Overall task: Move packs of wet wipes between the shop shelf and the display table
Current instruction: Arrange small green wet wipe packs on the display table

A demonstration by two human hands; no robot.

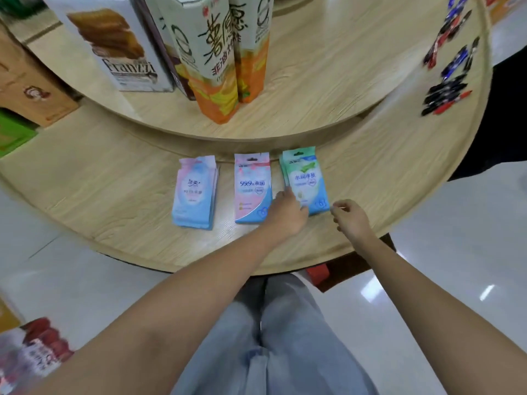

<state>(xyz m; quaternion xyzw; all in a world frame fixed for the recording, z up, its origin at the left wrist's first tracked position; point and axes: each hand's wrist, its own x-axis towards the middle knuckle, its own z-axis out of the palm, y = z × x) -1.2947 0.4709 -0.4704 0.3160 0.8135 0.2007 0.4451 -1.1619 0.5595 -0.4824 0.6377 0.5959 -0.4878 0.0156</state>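
**Wet wipes on the display table.** Your left hand (288, 213) lies over the near left corner of the green pack (309, 178), which sits on the lower tier (114, 201) of the round display table. One finger runs up the pack's left edge. The others are hidden behind the back of the hand, so it cannot be told whether you grip the pack or only touch it. Your right hand (352, 218) hovers just beside the pack's near right corner, fingers loosely curled and holding nothing. The green pack looks to be the top of a small stack. Just left of your left hand lies a pink pack (252, 186), and further left, apart from it, a pale blue-and-pink stack (195, 192).

To lift cleanly, bring your right hand onto the free corner and pinch both near corners. Decide first whether you are taking the top pack alone or the whole stack. Film packs are likely to slide on one another, so lift straight up. Hold your left wrist off the pink pack so you do not drag it askew.

The surface is pale wood-grain, smooth-looking, with its curved rim towards you. Beyond your hands the upper tier (328, 81) carries biscuit boxes (119, 44) and tall orange cartons (216, 67). Far to the right of your right hand, pens (447, 89) lie in loose heaps. Glossy white floor (456, 252) surrounds the table.
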